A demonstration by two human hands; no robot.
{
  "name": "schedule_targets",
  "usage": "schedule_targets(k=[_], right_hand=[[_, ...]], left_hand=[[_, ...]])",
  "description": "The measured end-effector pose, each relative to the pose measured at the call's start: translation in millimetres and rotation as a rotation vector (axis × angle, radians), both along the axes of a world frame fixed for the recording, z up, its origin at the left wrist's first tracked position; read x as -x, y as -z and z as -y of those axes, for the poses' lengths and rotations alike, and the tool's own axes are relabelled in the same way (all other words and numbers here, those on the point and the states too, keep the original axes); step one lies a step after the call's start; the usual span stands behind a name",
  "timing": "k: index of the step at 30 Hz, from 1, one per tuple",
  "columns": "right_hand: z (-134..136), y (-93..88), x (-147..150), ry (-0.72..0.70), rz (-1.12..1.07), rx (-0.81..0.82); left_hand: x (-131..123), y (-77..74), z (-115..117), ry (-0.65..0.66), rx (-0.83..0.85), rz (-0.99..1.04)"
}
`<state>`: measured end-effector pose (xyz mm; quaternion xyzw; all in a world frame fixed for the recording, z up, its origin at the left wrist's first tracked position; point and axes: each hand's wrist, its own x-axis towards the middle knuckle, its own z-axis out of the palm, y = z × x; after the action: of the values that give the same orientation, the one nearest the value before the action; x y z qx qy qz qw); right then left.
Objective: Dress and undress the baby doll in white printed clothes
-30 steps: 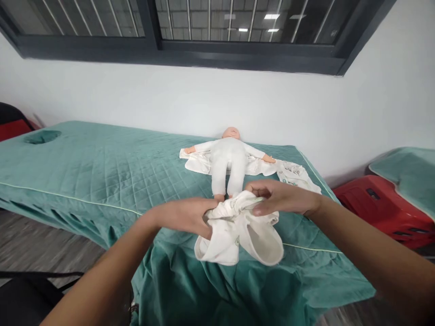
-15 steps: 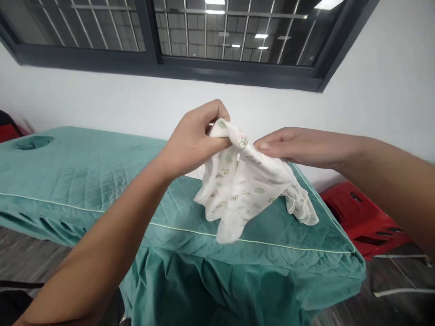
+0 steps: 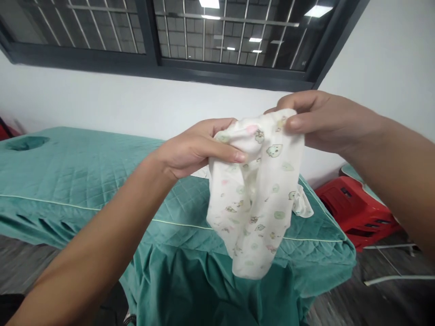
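A white baby garment (image 3: 258, 194) with a small green, pink and brown print hangs folded between my two hands over the near edge of the bed. My left hand (image 3: 204, 147) pinches its upper left part, thumb in front. My right hand (image 3: 316, 117) grips the upper right corner between thumb and fingers. Behind it, a crumpled white printed cloth (image 3: 302, 203) rests on the bed; whether it belongs to the same garment I cannot tell. A bit of white fabric (image 3: 201, 172) shows past my left hand.
A bed (image 3: 84, 172) with a quilted green cover and a face hole at its left end stands against the white wall. Red plastic stools (image 3: 353, 208) are at the right, near a pale metal leg (image 3: 397, 278). Above is a barred window (image 3: 224, 36).
My right hand has risen and taken hold of the garment's upper right corner. My left hand has dropped slightly, its thumb now further across the cloth. The garment is nearer and hangs longer.
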<state>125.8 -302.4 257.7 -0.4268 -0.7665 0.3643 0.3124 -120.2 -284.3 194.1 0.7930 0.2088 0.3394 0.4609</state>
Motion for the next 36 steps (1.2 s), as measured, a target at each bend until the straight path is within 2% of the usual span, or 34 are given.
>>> schedule_targets(k=[3,6,9,11,13,16,19,23,26,28,30,32,34,36], right_hand=[[3.5,-6.1,-14.0,-0.176,0.024,0.053],[5.5,-11.7,-22.3,-0.255,0.147,0.078],[6.3,-13.1,-21.8,-0.216,0.368,0.104],[4.8,-10.9,-18.6,-0.121,0.5,0.123],[1.7,-5.8,-12.7,-0.028,0.529,0.104],[-2.9,6.4,4.3,0.072,0.368,0.021],[-3.9,20.0,31.2,0.069,0.112,-0.033],[-6.4,32.9,71.7,-0.092,-0.13,-0.075],[-21.5,45.0,94.3,-0.194,-0.227,-0.103],[-38.4,60.3,102.4,-0.214,-0.266,-0.127],[-56.0,83.5,104.6,-0.194,-0.238,-0.156],[-69.7,113.2,101.1,-0.184,-0.119,-0.161],[-78.2,146.0,92.8,-0.253,0.069,-0.092],[-85.0,177.3,80.9,-0.351,0.283,0.003]], left_hand=[[20.3,-1.7,5.5,-0.019,0.023,-0.044],[39.8,-4.2,11.0,-0.141,-0.047,-0.143],[52.5,-5.3,14.0,-0.305,-0.176,-0.231],[57.0,-3.4,12.4,-0.419,-0.239,-0.267],[58.6,1.1,7.8,-0.52,-0.265,-0.286],[56.7,9.7,-2.2,-0.66,-0.306,-0.214],[50.9,16.1,-10.9,-0.751,-0.384,0.008],[40.4,18.2,-17.4,-0.667,-0.495,0.303],[37.0,23.2,-26.4,-0.654,-0.522,0.376],[39.0,36.0,-37.3,-0.707,-0.504,0.367],[43.7,60.7,-49.9,-0.769,-0.451,0.34],[49.8,97.1,-60.5,-0.795,-0.346,0.272],[56.1,139.4,-67.0,-0.76,-0.209,0.112],[61.8,177.4,-69.8,-0.602,-0.119,-0.156]])
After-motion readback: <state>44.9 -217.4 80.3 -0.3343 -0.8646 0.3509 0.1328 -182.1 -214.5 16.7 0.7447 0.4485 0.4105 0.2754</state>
